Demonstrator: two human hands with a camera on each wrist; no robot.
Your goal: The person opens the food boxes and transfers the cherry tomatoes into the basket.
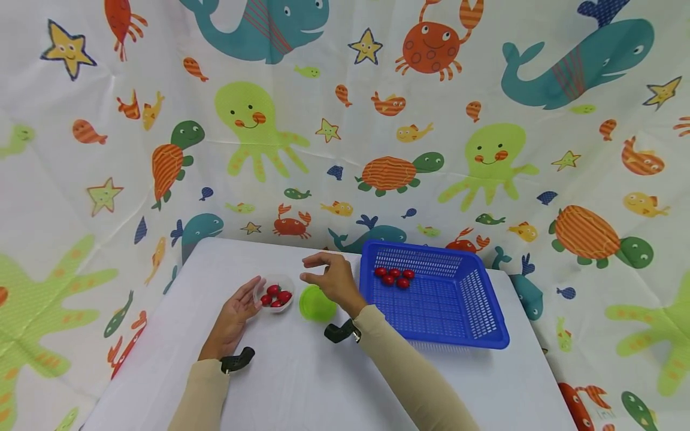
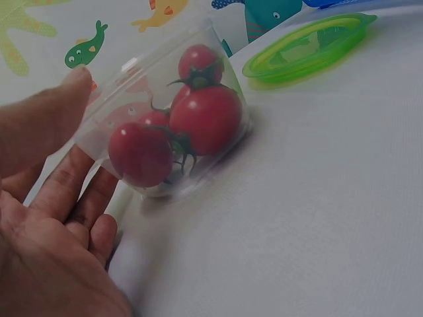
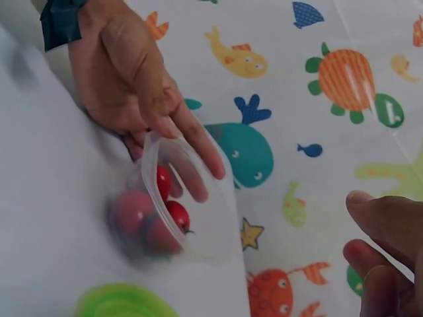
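A small clear tub (image 1: 278,280) with several red cherry tomatoes (image 1: 275,295) stands on the white table (image 1: 302,383). My left hand (image 1: 239,305) rests against the tub's left side, its thumb (image 2: 63,109) on the wall and straight fingers (image 3: 195,148) behind it. In the left wrist view the tomatoes (image 2: 205,119) show through the tub's wall (image 2: 125,76). The round green lid (image 1: 315,306) lies flat just right of the tub. Just above the lid hovers my right hand (image 1: 329,276), fingers loosely curved and holding nothing. Its fingertips (image 3: 383,224) show at the right wrist view's edge.
A blue plastic basket (image 1: 480,296) sits to the right of the lid, with several red tomatoes (image 1: 395,277) in its far left corner. A sea-animal cloth (image 1: 345,120) hangs behind and round the table. The table's near half is bare white.
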